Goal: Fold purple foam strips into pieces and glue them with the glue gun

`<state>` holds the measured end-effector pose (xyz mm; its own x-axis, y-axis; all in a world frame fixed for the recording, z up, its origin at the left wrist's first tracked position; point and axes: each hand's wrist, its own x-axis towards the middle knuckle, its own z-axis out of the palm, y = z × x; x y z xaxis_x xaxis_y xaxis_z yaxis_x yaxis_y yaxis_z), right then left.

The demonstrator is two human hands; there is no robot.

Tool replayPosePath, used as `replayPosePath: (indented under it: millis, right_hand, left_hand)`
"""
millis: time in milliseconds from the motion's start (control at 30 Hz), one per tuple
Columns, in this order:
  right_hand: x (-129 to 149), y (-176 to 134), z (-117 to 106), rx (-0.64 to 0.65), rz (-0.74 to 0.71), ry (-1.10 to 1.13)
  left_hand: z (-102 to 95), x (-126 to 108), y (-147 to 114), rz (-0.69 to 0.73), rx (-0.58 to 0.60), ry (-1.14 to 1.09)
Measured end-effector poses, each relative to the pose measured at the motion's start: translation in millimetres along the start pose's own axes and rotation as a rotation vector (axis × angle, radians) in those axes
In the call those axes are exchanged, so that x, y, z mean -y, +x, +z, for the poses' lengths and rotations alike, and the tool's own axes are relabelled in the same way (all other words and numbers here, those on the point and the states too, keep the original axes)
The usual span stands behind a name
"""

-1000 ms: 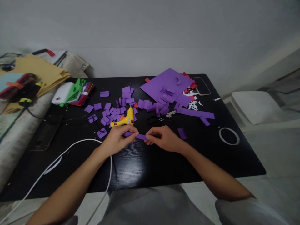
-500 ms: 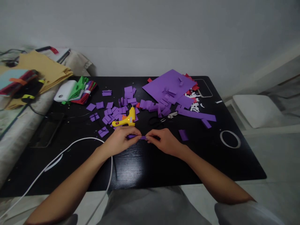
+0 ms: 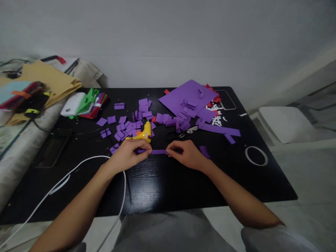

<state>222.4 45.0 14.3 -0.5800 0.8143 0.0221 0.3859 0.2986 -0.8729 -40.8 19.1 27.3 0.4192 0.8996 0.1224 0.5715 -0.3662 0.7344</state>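
A narrow purple strip (image 3: 159,152), foam or paper, stretches between my two hands just above the black table. My left hand (image 3: 132,152) pinches it toward its left part, and a bit of the strip shows inside the curled fingers. At its right end, the thumb and fingertips of my right hand (image 3: 185,154) are closed on it. Right behind my left hand lies a yellow glue gun (image 3: 145,132), its handle partly covered by that hand. Many small purple pieces (image 3: 127,127) are scattered behind it, some folded.
Scissors (image 3: 192,130) lie beyond my right hand, near a large purple sheet (image 3: 189,94) and a long purple strip (image 3: 220,128). A white cable (image 3: 86,159) loops past my left forearm. Bundled coloured strips (image 3: 90,103) lie at the back left, a white ring (image 3: 256,156) at right.
My hands have moved apart, the left one going left along the strip, so a longer stretch of purple shows between them. Both still hold it.
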Motion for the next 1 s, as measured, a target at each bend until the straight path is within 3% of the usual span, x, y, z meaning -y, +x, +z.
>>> replayPosePath:
  millis: [267, 567, 1000]
  right_hand:
    - [-2.4, -2.7, 10.4, -0.012, -0.166, -0.16]
    - [-2.1, -5.8, 19.9, -0.01, -0.219, -0.185]
    - [-3.8, 2.3, -11.9, -0.048, -0.069, -0.101]
  left_hand:
    - [8.3, -1.3, 1.2, 0.029, 0.137, 0.04]
    - [14.3, -5.1, -1.6, 0.092, 0.226, 0.211]
    - [-1.0, 0.1, 0.8, 0.094, 0.075, 0.157]
